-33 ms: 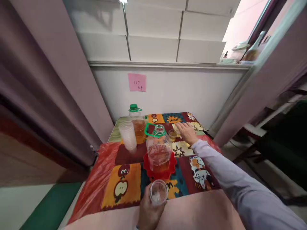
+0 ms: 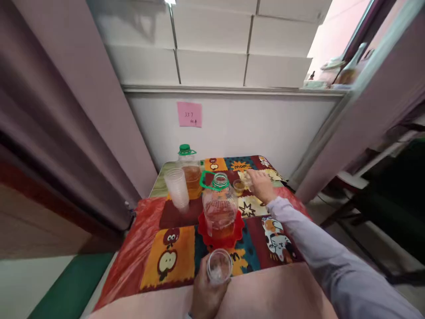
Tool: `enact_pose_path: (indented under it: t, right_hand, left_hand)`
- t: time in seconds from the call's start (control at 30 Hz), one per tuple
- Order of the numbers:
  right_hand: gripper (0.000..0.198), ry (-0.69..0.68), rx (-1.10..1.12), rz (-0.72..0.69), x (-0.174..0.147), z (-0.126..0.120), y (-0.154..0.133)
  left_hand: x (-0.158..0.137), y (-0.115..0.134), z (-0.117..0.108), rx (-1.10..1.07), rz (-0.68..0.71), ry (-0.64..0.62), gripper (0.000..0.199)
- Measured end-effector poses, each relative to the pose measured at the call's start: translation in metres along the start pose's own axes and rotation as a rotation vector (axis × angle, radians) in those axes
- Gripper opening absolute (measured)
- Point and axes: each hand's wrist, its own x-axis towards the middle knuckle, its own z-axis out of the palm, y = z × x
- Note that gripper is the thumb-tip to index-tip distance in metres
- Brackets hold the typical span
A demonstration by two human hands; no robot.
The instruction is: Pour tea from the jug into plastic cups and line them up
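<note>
My left hand [image 2: 209, 290] is wrapped round a clear plastic cup [image 2: 219, 266] at the table's near edge; its mouth faces up toward me. Farther off, my right hand [image 2: 261, 186] has its fingers curled at a second clear cup [image 2: 246, 178], which is partly hidden and faint. Just left of it stands a small cup with amber liquid [image 2: 238, 187]. Between my hands, a large clear jug [image 2: 220, 206] with a green handle and no cap stands in a red scalloped dish [image 2: 206, 241]. A little amber liquid lies at its bottom.
A stack of clear plastic cups [image 2: 177, 188] stands left of the jug. Behind it is a green-capped jug [image 2: 192, 177] of amber liquid. The patterned cloth [image 2: 179, 252] covers a table against a white wall with a pink note [image 2: 189, 114]. Curtains hang at both sides.
My right hand has shifted slightly to the right, and its fingers are more curled. My left hand and its cup have stayed in place.
</note>
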Motion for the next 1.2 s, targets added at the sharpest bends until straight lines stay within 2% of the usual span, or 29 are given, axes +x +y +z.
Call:
enact_pose_path:
  t: [0.07, 0.13, 0.2, 0.3, 0.37, 0.47, 0.63, 0.77, 0.87, 0.93, 1.03, 1.1, 1.13, 1.2]
  right_hand:
    - [0.061, 0.119, 0.109, 0.121, -0.032, -0.005, -0.003]
    - [0.077, 0.227, 0.386, 0.248, -0.072, -0.012, -0.019]
    - [0.075, 0.212, 0.649, 0.268, -0.115, -0.021, -0.046]
    - [0.067, 0.152, 0.820, 0.235, -0.170, -0.029, -0.095]
    - [0.069, 0.110, 0.805, 0.174, -0.193, -0.028, -0.121]
    - [0.072, 0.080, 0.673, 0.028, -0.209, -0.014, -0.139]
    - [0.070, -0.081, 0.433, -0.217, -0.226, 0.012, -0.137]
    - [0.096, -0.198, 0.372, -0.356, -0.243, 0.021, -0.133]
    - [0.094, -0.182, 0.447, -0.299, -0.241, 0.017, -0.122]
    - [0.087, -0.056, 0.517, -0.168, -0.225, 0.009, -0.102]
    - [0.070, 0.249, 0.519, 0.183, -0.178, -0.002, -0.048]
    - [0.078, 0.409, 0.507, 0.383, -0.140, -0.003, -0.005]
    - [0.085, 0.439, 0.498, 0.448, -0.123, 0.000, 0.016]
    - [0.097, 0.366, 0.406, 0.541, -0.094, 0.010, 0.051]
  left_hand:
    - [0.000, -0.001, 0.001, -0.010, 0.000, -0.007, 0.055]
    - [0.000, -0.002, 0.002, -0.020, -0.007, -0.020, 0.057]
    - [-0.001, -0.002, 0.003, -0.027, -0.014, -0.035, 0.060]
    - [-0.001, 0.000, 0.003, -0.009, -0.001, -0.044, 0.060]
    - [-0.001, 0.001, 0.003, -0.002, 0.017, -0.048, 0.060]
    - [-0.003, 0.003, 0.001, -0.017, 0.031, -0.059, 0.061]
    - [-0.005, 0.003, -0.001, -0.039, 0.046, -0.035, 0.063]
    - [-0.004, 0.006, 0.000, -0.049, 0.035, -0.040, 0.065]
    - [-0.003, 0.007, -0.001, -0.018, 0.034, -0.030, 0.061]
    - [-0.001, 0.005, -0.004, 0.021, 0.044, -0.007, 0.061]
    - [0.001, 0.000, -0.008, 0.062, 0.057, 0.041, 0.059]
    - [0.002, -0.001, -0.008, 0.067, 0.046, 0.042, 0.059]
    - [0.002, 0.000, -0.006, 0.066, 0.031, 0.044, 0.059]
    - [0.000, 0.003, -0.001, 0.066, -0.004, 0.079, 0.062]
